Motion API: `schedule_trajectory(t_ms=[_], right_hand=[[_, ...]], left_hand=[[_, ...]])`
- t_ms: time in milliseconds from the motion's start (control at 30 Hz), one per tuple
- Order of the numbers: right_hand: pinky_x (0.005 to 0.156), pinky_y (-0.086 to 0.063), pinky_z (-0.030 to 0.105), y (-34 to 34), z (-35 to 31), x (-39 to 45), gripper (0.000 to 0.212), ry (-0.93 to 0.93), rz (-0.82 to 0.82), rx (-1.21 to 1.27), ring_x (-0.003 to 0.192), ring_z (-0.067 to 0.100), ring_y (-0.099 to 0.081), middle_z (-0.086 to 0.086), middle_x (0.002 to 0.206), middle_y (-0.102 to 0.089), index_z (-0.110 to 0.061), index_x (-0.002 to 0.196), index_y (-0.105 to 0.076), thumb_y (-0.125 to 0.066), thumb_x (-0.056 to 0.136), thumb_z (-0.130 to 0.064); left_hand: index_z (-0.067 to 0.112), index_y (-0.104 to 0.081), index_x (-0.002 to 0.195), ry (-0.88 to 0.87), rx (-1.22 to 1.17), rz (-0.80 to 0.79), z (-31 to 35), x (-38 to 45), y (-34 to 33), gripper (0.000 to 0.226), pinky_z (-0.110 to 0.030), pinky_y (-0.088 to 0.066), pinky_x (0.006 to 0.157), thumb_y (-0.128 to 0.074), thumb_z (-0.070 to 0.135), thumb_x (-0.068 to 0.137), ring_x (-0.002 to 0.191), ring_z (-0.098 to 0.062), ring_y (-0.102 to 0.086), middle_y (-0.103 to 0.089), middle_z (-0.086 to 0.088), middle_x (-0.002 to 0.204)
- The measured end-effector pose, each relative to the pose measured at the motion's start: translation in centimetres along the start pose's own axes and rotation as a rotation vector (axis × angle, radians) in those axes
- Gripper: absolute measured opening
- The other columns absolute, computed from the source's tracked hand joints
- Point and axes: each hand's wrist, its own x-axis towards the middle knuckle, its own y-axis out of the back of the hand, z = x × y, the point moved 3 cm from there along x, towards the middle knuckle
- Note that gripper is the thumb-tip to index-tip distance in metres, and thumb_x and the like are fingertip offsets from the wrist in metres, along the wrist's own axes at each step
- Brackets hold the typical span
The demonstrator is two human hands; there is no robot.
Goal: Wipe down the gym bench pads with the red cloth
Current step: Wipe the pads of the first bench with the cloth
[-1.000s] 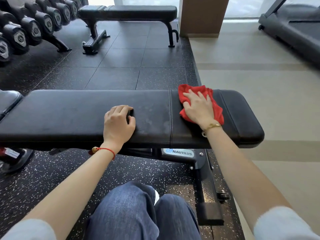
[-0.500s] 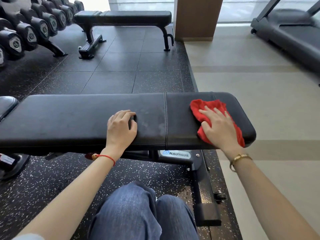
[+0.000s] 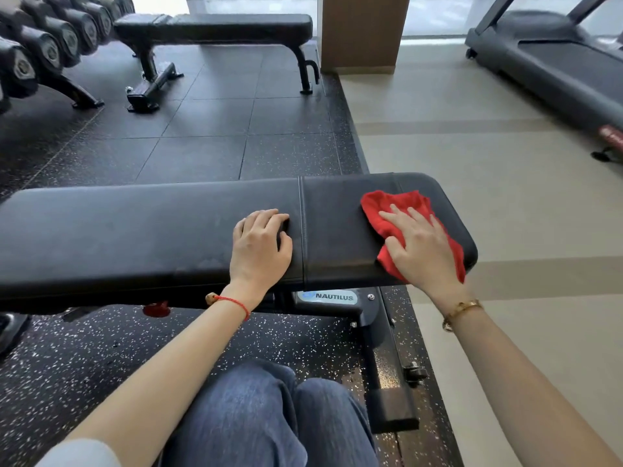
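A black padded gym bench lies across the view, with a long pad (image 3: 118,230) on the left and a short seat pad (image 3: 337,224) on the right. The red cloth (image 3: 394,205) is spread on the seat pad near its right end. My right hand (image 3: 421,247) presses flat on the cloth, fingers spread, covering its near part. My left hand (image 3: 259,247) rests with curled fingers on the long pad, just left of the seam between the pads.
A second black bench (image 3: 215,26) stands at the back. A dumbbell rack (image 3: 43,45) fills the far left. A treadmill (image 3: 556,62) sits at the right. A wooden pillar (image 3: 362,32) rises behind. The bench's metal frame (image 3: 381,348) and my knees (image 3: 269,416) are below.
My right hand slid the red cloth from the seam area rightward along the seat pad, then held near its right end. My left hand stayed put on the long pad.
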Motion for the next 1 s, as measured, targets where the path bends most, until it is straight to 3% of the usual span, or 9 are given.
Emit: schedule_trajectory(t_ms=[267,433,600,667,867,1000], right_hand=[[0.121,-0.006,0.045,-0.3,2.9,6.8,0.049,-0.317,-0.021,-0.006,0.145,0.025,-0.026,-0.004,0.157,-0.031,-0.030,0.143,-0.044,-0.037,0.095,-0.032],[0.120,-0.011,0.045,-0.9,0.0,7.9,0.048,-0.140,-0.106,-0.008,0.145,0.025,-0.025,-0.004,0.157,-0.032,-0.030,0.143,-0.043,-0.039,0.096,-0.028],[0.120,-0.015,0.042,-0.8,-2.5,3.1,0.048,0.145,-0.156,0.022,0.144,0.019,-0.029,-0.008,0.153,-0.038,-0.033,0.140,-0.047,-0.044,0.092,-0.028],[0.120,-0.016,0.041,-0.4,-2.0,1.0,0.052,0.169,-0.130,0.029,0.144,0.017,-0.030,-0.011,0.152,-0.040,-0.034,0.139,-0.049,-0.040,0.088,-0.033],[0.121,-0.013,0.042,0.1,1.6,2.6,0.045,-0.051,-0.023,0.032,0.143,0.020,-0.032,-0.009,0.152,-0.041,-0.032,0.136,-0.052,-0.045,0.091,-0.028],[0.121,-0.007,0.045,-0.6,1.2,6.5,0.047,-0.181,-0.063,0.024,0.146,0.024,-0.025,-0.007,0.156,-0.033,-0.031,0.142,-0.046,-0.040,0.095,-0.031]], left_hand=[[0.017,-0.064,0.123,0.019,0.047,0.020,0.5,-0.1,-0.3,0.034,-0.042,-0.034,0.112,-0.053,0.020,0.091,0.125,-0.022,-0.052,-0.062,-0.001,0.129],[0.019,-0.063,0.121,0.027,0.069,0.028,0.5,0.0,-0.3,0.033,-0.041,-0.034,0.109,-0.053,0.022,0.090,0.123,-0.022,-0.052,-0.063,0.000,0.127],[0.019,-0.063,0.119,0.030,0.072,0.017,0.5,0.1,-0.2,0.031,-0.041,-0.035,0.108,-0.053,0.022,0.090,0.121,-0.022,-0.052,-0.063,0.000,0.124],[0.019,-0.062,0.120,0.029,0.070,0.010,0.5,0.1,-0.1,0.032,-0.042,-0.035,0.108,-0.053,0.022,0.090,0.122,-0.022,-0.052,-0.062,0.000,0.126],[0.018,-0.061,0.125,0.025,0.080,0.003,0.5,-0.1,-0.2,0.035,-0.042,-0.034,0.111,-0.052,0.021,0.091,0.127,-0.021,-0.051,-0.061,0.000,0.131],[0.018,-0.062,0.124,0.027,0.084,0.006,0.6,-0.1,-0.2,0.035,-0.042,-0.034,0.111,-0.052,0.021,0.091,0.126,-0.021,-0.051,-0.061,0.000,0.130]])
